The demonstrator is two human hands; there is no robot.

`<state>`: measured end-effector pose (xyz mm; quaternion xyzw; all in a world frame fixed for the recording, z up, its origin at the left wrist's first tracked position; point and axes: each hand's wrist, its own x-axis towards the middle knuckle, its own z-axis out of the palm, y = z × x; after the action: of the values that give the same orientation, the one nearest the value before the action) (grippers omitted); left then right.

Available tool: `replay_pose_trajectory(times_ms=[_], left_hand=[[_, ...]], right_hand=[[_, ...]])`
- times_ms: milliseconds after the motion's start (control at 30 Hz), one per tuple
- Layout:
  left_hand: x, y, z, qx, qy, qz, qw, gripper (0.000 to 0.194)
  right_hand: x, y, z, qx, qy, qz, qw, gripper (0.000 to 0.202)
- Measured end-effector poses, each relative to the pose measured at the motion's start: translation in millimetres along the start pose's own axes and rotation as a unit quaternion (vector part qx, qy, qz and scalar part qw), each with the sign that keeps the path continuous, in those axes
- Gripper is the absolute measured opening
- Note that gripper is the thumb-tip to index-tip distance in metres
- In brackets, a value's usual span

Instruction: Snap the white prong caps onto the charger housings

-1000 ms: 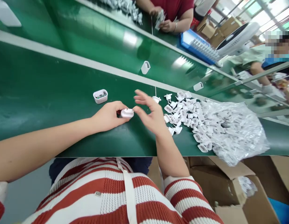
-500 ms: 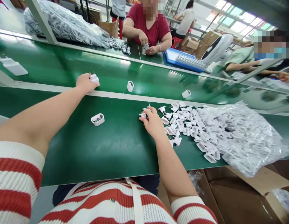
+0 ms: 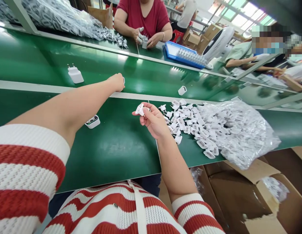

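Reaching over the pale rail, my left hand is closed around a white charger housing, of which only an edge shows. My right hand pinches a white plug cap above the green table. An open housing with parts inside lies beside my left forearm, partly covered by it. A white charger with two pins lies on the green belt at the left. Another white housing rests on the belt to the right. Many loose plug caps are heaped right of my right hand.
A clear plastic bag full of caps lies at the right. The pale rail runs between table and belt. Opposite, a person in a red shirt handles small parts near a blue tray. Open cardboard boxes stand below the table edge.
The view has shifted. My left hand has left the pinned charger on the belt and moved right to another housing. My right hand has lifted and turned with the cap.
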<state>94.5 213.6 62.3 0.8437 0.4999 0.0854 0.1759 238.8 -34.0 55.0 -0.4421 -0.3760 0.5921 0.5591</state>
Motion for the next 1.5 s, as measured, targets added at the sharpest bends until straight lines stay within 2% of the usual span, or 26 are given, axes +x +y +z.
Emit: replay_pose_trajectory(times_ms=[67,100,167,267,400,467,533,600,700,800,867,933,1033,1133,1300,1400,1500], left_hand=[[-14,11,-6.4,0.033,-0.012,-0.046,0.998,0.066],[-27,17,-11.6,0.047,-0.013,-0.05,0.998,0.06],[-60,29,-22.1,0.069,-0.023,-0.03,0.997,0.052],[-125,45,-27.9,0.071,-0.045,0.025,0.996,0.047],[-209,51,-9.1,0.065,-0.052,0.09,0.992,0.038],[-238,48,7.2,0.07,-0.06,0.085,0.992,0.043],[-255,42,23.9,0.065,-0.063,0.08,0.993,0.049],[-263,33,38.9,0.035,-0.049,0.095,0.994,0.056],[-265,18,56.8,-0.075,0.008,0.113,0.991,0.059],[-263,8,68.1,-0.205,0.051,0.104,0.972,0.043],[-261,5,72.0,-0.249,0.061,0.101,0.961,0.036],[-260,4,73.6,-0.261,0.073,0.094,0.958,0.036],[-258,6,73.6,-0.263,0.082,0.077,0.958,0.036],[-256,7,72.9,-0.263,0.079,0.066,0.959,0.037],[-252,6,70.7,-0.259,0.067,0.059,0.962,0.041],[-251,6,68.5,-0.256,0.051,0.046,0.964,0.04],[-250,7,67.5,-0.251,0.046,0.038,0.966,0.037]], right_hand=[[1,1,0,0.0,-0.005,-0.002,1.0,0.059],[1,2,0,0.001,-0.004,-0.006,1.0,0.058],[2,2,0,-0.001,0.001,-0.02,1.0,0.056],[2,4,0,-0.018,-0.005,-0.048,0.999,0.053],[1,8,3,-0.07,-0.019,-0.086,0.994,0.051],[-2,10,4,-0.098,-0.035,-0.096,0.99,0.042],[-4,11,5,-0.11,-0.063,-0.086,0.988,0.035],[-4,10,5,-0.103,-0.098,-0.055,0.988,0.039],[-2,7,5,-0.115,-0.129,-0.016,0.985,0.051],[2,2,6,-0.218,-0.094,-0.061,0.97,0.041],[4,2,9,-0.292,-0.063,-0.1,0.949,0.039],[3,3,12,-0.316,-0.068,-0.094,0.942,0.04],[2,9,16,-0.264,-0.122,-0.057,0.955,0.046],[3,16,16,-0.253,-0.127,-0.09,0.955,0.048],[7,25,5,-0.375,-0.083,-0.179,0.906,0.055],[6,26,-2,-0.421,-0.088,-0.216,0.876,0.057],[4,27,-3,-0.439,-0.096,-0.228,0.863,0.05]])
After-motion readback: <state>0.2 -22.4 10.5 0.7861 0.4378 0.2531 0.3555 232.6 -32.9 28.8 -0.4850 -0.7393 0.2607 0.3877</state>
